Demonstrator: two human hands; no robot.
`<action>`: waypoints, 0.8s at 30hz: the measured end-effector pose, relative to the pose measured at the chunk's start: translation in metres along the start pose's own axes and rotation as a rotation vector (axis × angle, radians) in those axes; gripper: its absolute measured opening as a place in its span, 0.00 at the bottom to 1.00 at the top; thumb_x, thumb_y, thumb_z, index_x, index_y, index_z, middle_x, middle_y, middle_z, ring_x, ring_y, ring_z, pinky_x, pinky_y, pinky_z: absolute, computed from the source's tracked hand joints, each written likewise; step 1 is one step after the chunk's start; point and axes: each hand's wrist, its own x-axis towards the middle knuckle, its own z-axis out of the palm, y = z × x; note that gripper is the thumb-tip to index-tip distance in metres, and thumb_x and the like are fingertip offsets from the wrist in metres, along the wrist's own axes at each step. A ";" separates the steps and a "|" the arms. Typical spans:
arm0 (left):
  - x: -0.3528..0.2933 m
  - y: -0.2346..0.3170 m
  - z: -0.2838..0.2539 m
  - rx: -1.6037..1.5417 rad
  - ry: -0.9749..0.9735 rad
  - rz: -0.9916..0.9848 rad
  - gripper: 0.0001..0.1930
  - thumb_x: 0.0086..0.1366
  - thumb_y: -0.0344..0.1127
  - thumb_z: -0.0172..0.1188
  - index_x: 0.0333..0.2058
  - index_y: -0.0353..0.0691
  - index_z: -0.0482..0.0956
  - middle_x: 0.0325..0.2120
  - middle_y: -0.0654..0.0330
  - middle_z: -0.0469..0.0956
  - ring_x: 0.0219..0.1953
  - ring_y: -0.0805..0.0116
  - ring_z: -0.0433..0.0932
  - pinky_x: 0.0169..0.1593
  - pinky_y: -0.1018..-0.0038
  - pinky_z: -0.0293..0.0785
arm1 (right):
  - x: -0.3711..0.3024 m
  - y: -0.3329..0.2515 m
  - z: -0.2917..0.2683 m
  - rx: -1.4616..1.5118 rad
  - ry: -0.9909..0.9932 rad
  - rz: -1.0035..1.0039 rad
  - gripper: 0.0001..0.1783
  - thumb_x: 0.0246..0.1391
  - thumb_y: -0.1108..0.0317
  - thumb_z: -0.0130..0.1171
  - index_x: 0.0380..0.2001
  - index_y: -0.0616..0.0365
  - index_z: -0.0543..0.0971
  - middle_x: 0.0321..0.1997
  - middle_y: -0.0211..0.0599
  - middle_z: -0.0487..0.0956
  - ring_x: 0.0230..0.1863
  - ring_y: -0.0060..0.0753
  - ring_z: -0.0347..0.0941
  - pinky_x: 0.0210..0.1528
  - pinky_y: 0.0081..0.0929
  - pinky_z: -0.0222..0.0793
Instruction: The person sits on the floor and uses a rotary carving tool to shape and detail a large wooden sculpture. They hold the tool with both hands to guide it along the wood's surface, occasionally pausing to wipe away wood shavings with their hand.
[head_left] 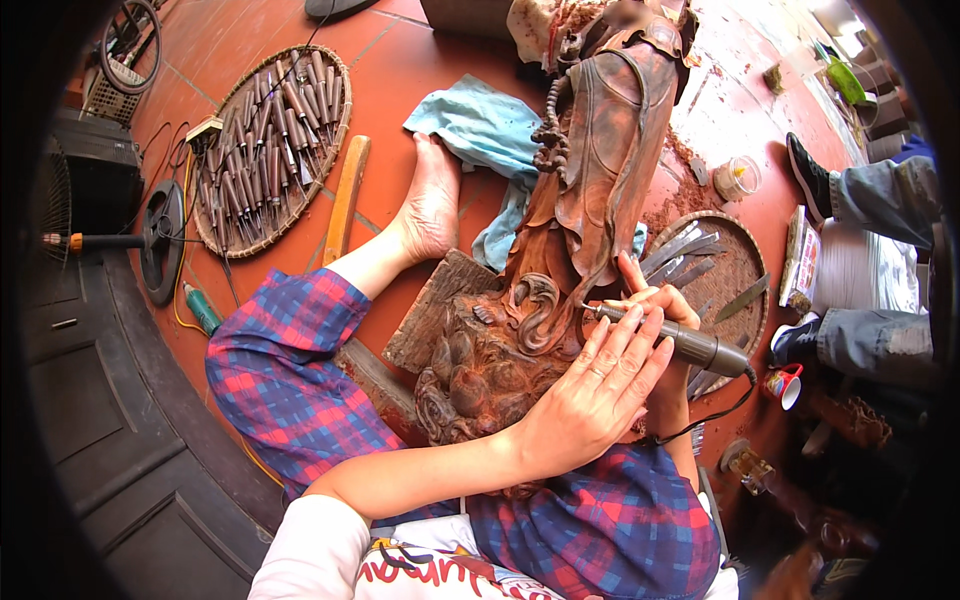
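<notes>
A dark rotary carving tool [706,350] with a slim metal tip is gripped by my right hand [662,300]. Its tip touches or nearly touches the swirling folds at the lower part of a reddish-brown carved wooden statue [612,150]. My left hand [598,385] reaches across from the lower left, its fingers stretched out flat over the front of the tool; its thumb is hidden. The statue lies between my legs, robed body pointing away, its knobbly carved base [480,385] close to me. A rough wooden block [440,310] sits beside that base.
Left stands a round basket [345,120] of wood-handled chisels, near a wooden mallet-like bar [347,200]. A light-blue cloth [475,120] touches the statue. Right are a tray [735,235] of flat files, a jar [737,178], a red mug [783,386] and another person's legs [880,340].
</notes>
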 end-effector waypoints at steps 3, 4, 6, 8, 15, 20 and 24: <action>0.001 -0.003 0.002 -0.006 0.016 0.007 0.40 0.53 0.37 0.65 0.62 0.25 0.60 0.66 0.36 0.53 0.69 0.42 0.53 0.69 0.54 0.50 | 0.001 -0.002 0.000 0.027 0.001 0.030 0.10 0.54 0.70 0.63 0.24 0.60 0.73 0.27 0.36 0.80 0.55 0.47 0.74 0.68 0.57 0.52; 0.002 -0.004 0.002 -0.001 0.022 0.012 0.40 0.53 0.36 0.65 0.62 0.25 0.60 0.66 0.36 0.53 0.69 0.42 0.53 0.69 0.54 0.50 | 0.002 -0.003 0.001 0.032 0.007 0.023 0.10 0.54 0.70 0.63 0.24 0.60 0.73 0.27 0.35 0.79 0.54 0.45 0.75 0.68 0.57 0.53; 0.004 -0.005 0.002 0.006 0.028 0.014 0.40 0.54 0.36 0.64 0.62 0.25 0.60 0.65 0.36 0.53 0.68 0.42 0.53 0.69 0.53 0.50 | 0.003 -0.003 0.003 0.035 0.030 0.020 0.10 0.54 0.70 0.63 0.24 0.59 0.73 0.27 0.34 0.79 0.53 0.43 0.75 0.68 0.56 0.53; 0.006 -0.006 0.000 0.006 0.030 0.010 0.39 0.54 0.36 0.64 0.62 0.25 0.59 0.65 0.36 0.53 0.68 0.41 0.54 0.69 0.53 0.50 | 0.004 -0.003 0.006 0.028 0.061 0.027 0.10 0.54 0.71 0.63 0.25 0.59 0.72 0.27 0.34 0.79 0.53 0.42 0.75 0.69 0.55 0.54; 0.011 -0.006 -0.003 -0.038 0.035 0.004 0.39 0.54 0.35 0.64 0.62 0.24 0.59 0.65 0.35 0.54 0.68 0.41 0.54 0.68 0.53 0.51 | 0.002 -0.004 0.005 0.049 0.078 0.020 0.10 0.54 0.71 0.64 0.26 0.60 0.72 0.31 0.35 0.79 0.53 0.42 0.75 0.68 0.52 0.56; 0.006 -0.003 -0.002 -0.022 0.025 -0.006 0.39 0.53 0.35 0.64 0.62 0.24 0.59 0.65 0.35 0.54 0.68 0.41 0.54 0.68 0.53 0.52 | 0.000 -0.002 0.000 0.007 0.037 0.043 0.09 0.54 0.72 0.63 0.24 0.60 0.72 0.28 0.34 0.78 0.52 0.46 0.76 0.68 0.56 0.53; 0.000 0.000 -0.001 0.006 0.012 -0.003 0.39 0.54 0.36 0.64 0.62 0.24 0.60 0.65 0.36 0.54 0.68 0.41 0.54 0.68 0.53 0.51 | 0.001 -0.003 0.000 -0.007 -0.023 0.000 0.09 0.53 0.73 0.63 0.23 0.61 0.73 0.27 0.34 0.79 0.55 0.52 0.73 0.69 0.60 0.48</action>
